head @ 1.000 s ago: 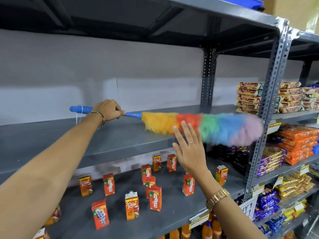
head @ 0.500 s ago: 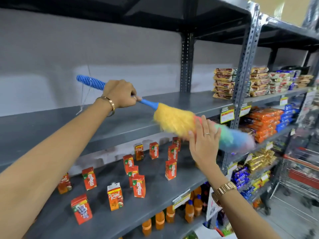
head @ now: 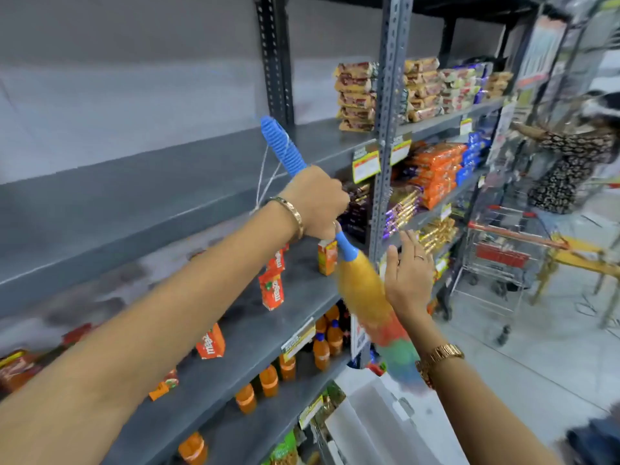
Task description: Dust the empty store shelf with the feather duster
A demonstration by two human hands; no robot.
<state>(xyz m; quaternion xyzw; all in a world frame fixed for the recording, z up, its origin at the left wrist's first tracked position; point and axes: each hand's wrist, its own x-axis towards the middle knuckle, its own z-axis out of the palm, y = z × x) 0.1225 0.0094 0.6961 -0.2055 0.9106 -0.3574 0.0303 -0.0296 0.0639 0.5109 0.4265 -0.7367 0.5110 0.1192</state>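
My left hand (head: 315,203) grips the blue ribbed handle of the feather duster (head: 360,283), in front of the empty grey shelf (head: 141,193). The duster hangs tilted, handle end up by the shelf and its yellow, red, green and blue plumes pointing down and right, off the shelf. My right hand (head: 407,276) is flat with fingers apart, pressed against the right side of the yellow plumes. The lower plumes are blurred and partly hidden behind my right forearm.
Small orange juice cartons (head: 273,290) stand on the shelf below, orange bottles (head: 322,352) lower down. A grey upright post (head: 389,105) divides off snack packets (head: 357,92). At the right stand a shopping trolley (head: 503,260) and a person in a patterned top (head: 570,162).
The duster has swung from lying level over the empty shelf to hanging head down in front of it. My right hand stayed against the plumes. The view has turned right toward the aisle.
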